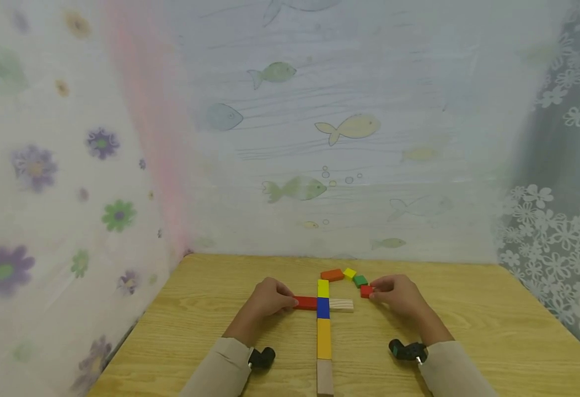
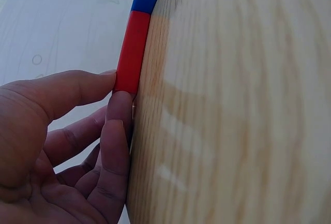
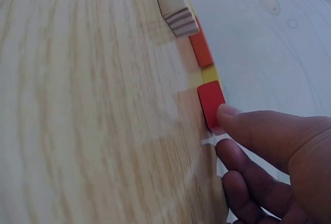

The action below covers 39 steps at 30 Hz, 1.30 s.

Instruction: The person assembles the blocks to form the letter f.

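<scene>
At the outer end of a long red block (image 1: 306,302), my left hand (image 1: 270,300) has its thumb on the side and a finger at the end face. The red block's other end meets a blue block (image 1: 323,308) in an upright row with a yellow block (image 1: 323,288), an orange-yellow block (image 1: 323,339) and a plain wood block (image 1: 325,377). My right hand (image 1: 399,296) pinches a small red block (image 3: 211,104) between thumb and fingers. That block lies close beside a green block (image 1: 360,281), at the end of a curve of blocks.
A small yellow block (image 1: 349,274) and an orange block (image 1: 332,274) continue the curve at the back. A pale striped wood block (image 1: 342,305) extends right from the blue block. The wooden table (image 1: 195,314) ends at a hanging fish-print sheet (image 1: 349,220).
</scene>
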Available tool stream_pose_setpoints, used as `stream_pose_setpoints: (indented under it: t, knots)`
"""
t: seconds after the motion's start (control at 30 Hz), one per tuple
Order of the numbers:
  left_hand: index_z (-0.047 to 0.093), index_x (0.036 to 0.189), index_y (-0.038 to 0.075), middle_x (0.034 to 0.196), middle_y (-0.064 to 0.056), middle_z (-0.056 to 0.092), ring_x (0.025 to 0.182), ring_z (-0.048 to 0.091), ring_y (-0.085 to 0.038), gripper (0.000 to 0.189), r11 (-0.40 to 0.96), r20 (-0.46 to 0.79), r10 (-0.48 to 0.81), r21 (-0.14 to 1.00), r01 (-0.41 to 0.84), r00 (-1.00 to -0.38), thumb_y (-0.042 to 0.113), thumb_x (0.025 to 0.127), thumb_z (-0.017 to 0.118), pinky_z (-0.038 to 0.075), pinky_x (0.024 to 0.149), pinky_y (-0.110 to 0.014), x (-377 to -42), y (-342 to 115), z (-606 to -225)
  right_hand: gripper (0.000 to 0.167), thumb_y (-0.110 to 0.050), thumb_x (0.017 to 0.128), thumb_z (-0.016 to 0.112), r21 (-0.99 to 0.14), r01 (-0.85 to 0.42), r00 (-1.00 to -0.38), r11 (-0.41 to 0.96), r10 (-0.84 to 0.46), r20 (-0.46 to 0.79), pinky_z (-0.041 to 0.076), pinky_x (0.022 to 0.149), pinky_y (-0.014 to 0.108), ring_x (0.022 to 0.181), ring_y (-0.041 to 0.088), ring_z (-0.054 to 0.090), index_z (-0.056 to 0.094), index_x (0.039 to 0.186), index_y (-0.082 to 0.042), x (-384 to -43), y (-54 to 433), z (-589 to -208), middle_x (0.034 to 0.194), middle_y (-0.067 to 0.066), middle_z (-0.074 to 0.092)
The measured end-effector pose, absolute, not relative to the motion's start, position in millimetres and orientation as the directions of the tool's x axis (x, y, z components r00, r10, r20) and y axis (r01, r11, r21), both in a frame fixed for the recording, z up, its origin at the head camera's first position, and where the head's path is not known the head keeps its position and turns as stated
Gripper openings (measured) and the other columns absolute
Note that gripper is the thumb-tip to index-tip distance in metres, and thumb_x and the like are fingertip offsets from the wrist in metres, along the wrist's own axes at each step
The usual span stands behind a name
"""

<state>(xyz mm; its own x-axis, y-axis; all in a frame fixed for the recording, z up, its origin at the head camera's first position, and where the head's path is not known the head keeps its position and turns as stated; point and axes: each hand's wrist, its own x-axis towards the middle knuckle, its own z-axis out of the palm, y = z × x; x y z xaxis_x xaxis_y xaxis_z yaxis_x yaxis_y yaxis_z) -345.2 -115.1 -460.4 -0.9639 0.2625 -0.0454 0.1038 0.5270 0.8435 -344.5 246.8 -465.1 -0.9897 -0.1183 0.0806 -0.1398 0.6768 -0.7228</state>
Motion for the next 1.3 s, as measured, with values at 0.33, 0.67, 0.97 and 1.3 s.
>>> stream_pose_setpoints:
  t: [0.33, 0.67, 0.97, 1.3]
  knots:
    - [0.08, 0.094, 0.006, 0.083, -0.003, 0.075, 0.073, 0.069, -0.016, 0.014, 0.532, -0.041, 0.261, 0.84, 0.108, -0.965, 0.019, 0.088, 0.081, 0.061, 0.069, -0.032, -346.1, -114.2, -461.4, 0.034, -0.025, 0.091, 0.081, -0.727, -0.127, -0.992, 0.675, -0.105, 0.076, 0.058, 0.087, 0.047, 0.102, 0.025, 0.07, 0.076, 0.119, -0.007, -345.1, 246.9, -464.8, 0.109, 0.007, 0.076]
    - [0.081, 0.094, 0.007, 0.083, -0.003, 0.075, 0.073, 0.07, -0.015, 0.014, 0.53, -0.049, 0.256, 0.842, 0.098, -0.965, 0.021, 0.089, 0.081, 0.061, 0.069, -0.031, -347.0, -114.2, -461.0, 0.034, -0.027, 0.09, 0.082, -0.722, -0.123, -0.992, 0.681, -0.099, 0.075, 0.057, 0.09, 0.049, 0.102, 0.025, 0.07, 0.076, 0.118, -0.007, -346.3, 247.3, -465.4, 0.109, 0.007, 0.077]
    - [0.08, 0.095, 0.008, 0.084, -0.002, 0.075, 0.074, 0.07, -0.016, 0.015, 0.529, -0.051, 0.252, 0.844, 0.093, -0.966, 0.021, 0.089, 0.081, 0.061, 0.069, -0.032, -350.6, -114.4, -461.3, 0.034, -0.026, 0.091, 0.081, -0.732, -0.104, -0.994, 0.674, -0.082, 0.066, 0.057, 0.093, 0.048, 0.106, 0.026, 0.07, 0.076, 0.119, -0.007, -345.6, 245.5, -463.7, 0.113, 0.008, 0.076]
    - [0.08, 0.095, 0.006, 0.082, -0.003, 0.074, 0.072, 0.068, -0.016, 0.015, 0.544, -0.045, 0.256, 0.832, 0.106, -0.966, 0.02, 0.089, 0.081, 0.06, 0.068, -0.031, -346.1, -114.8, -459.9, 0.032, -0.026, 0.091, 0.081, -0.737, -0.094, -0.995, 0.669, -0.077, 0.057, 0.057, 0.093, 0.046, 0.104, 0.025, 0.07, 0.076, 0.117, -0.008, -348.3, 246.0, -466.9, 0.11, 0.007, 0.076]
